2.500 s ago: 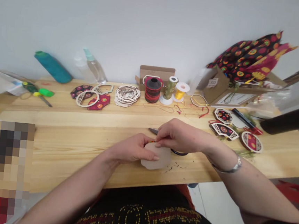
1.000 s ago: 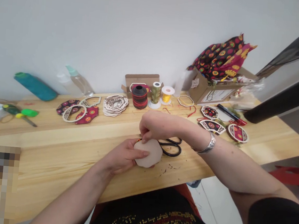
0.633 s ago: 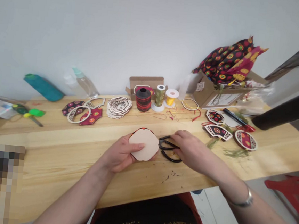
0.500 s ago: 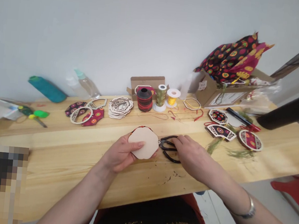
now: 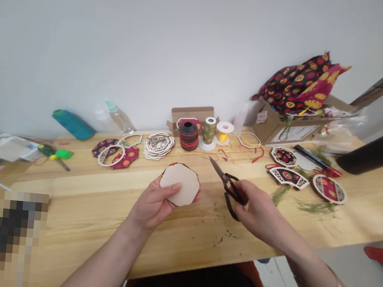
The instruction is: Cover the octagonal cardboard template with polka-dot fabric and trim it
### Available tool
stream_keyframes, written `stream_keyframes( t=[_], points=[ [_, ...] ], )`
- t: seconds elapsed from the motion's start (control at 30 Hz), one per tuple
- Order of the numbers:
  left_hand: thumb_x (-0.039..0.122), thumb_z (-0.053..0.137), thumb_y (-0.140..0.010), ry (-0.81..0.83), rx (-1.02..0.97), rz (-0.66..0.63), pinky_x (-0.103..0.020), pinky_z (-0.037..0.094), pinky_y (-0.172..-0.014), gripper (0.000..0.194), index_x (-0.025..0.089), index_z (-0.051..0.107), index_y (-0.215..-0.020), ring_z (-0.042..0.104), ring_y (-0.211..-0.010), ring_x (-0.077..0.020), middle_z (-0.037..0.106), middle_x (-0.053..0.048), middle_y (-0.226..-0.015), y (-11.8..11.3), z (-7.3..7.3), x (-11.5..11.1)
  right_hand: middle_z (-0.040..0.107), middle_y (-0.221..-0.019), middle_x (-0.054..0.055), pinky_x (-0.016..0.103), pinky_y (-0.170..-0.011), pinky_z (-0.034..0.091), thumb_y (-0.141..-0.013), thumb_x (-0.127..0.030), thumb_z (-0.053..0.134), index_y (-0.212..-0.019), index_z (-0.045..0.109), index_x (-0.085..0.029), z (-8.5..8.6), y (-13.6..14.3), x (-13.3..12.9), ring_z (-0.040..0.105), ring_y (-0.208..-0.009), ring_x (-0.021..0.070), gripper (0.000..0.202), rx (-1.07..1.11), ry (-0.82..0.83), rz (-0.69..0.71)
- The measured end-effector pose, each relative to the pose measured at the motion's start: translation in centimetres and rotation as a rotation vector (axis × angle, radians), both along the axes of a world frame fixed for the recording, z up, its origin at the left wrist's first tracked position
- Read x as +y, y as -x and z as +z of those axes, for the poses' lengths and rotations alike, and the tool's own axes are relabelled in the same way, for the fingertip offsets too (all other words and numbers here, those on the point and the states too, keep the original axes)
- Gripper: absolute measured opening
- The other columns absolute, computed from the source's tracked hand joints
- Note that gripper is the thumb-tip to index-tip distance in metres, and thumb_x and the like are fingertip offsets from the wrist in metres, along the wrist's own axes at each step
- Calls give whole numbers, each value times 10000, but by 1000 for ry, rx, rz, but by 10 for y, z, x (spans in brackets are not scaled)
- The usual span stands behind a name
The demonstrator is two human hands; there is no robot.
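Here's the pale disc, up over the middle of the wooden table, and it's the left hand that has it, thumb flat across the near-left part of the face, fingers tucked underneath. A smooth, plain face on this one, cream to light beige, with no pattern or mark to be seen, its outline rounded yet gently scalloped, almost eight-sided. And look along the top left: a thin rim of dark and red-orange patterned cloth peeks out from behind; how the underside looks, I cannot tell. Over to the right, the right hand grips the scissors by their black looped handles, the dark blades together and pointing up and left, well apart from the disc. Whether any finger goes through a loop, I cannot tell. Below the scissors, small dark scraps lie scattered on the wood. Beyond the disc there's a stack of pale cut-out frames, and just right of that, the red-and-black thread spool stands upright.
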State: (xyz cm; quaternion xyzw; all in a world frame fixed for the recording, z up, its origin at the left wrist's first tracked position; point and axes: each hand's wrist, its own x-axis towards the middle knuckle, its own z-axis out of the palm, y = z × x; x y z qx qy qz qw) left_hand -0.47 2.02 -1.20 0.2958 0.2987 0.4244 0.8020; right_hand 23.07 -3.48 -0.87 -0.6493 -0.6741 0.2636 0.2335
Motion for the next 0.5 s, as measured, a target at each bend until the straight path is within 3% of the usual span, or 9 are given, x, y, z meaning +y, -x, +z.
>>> stream_keyframes(
  t=[0.07,0.13,0.2,0.27,0.37,0.5],
  points=[
    [109,688,-764,-17,3,-18,-513,528,-908,283,188,630,-1030,692,-966,-288,743,-64,-952,-1,-1,-2,602,-827,33,288,-665,436,-777,-187,535,-935,545,-182,2,-2,0,553,-744,170,158,271,53,48],
    [115,689,-766,-33,13,-39,-493,546,-881,272,181,645,-1026,703,-924,-275,744,-72,-959,-3,-1,-4,597,-873,32,290,-679,439,-736,-253,626,-989,548,-183,7,-4,0,546,-775,175,273,410,83,97],
    [130,703,-755,-49,27,-59,-462,566,-843,250,162,665,-999,711,-881,-270,745,-85,-945,-4,-2,-5,584,-884,25,292,-674,426,-641,-271,716,-983,552,-187,12,-6,1,527,-786,184,389,407,92,129],
    [146,724,-735,-56,37,-73,-446,571,-826,246,153,680,-977,713,-861,-270,747,-90,-918,-5,-2,-6,563,-835,6,282,-643,398,-604,-280,744,-902,550,-192,17,-6,2,494,-750,175,367,345,109,152],
    [156,737,-726,-50,38,-98,-438,571,-821,248,156,695,-970,713,-860,-267,749,-88,-896,-5,-3,-8,486,-729,-35,259,-592,343,-666,-287,720,-772,499,-201,19,-5,3,420,-668,141,260,258,113,163],
    [135,734,-728,-48,30,-131,-378,591,-749,232,164,717,-958,717,-815,-237,756,-76,-875,-6,-3,-9,455,-727,-54,248,-602,339,-717,-308,733,-772,478,-205,18,-2,5,400,-662,125,281,254,112,243]
  ],
)
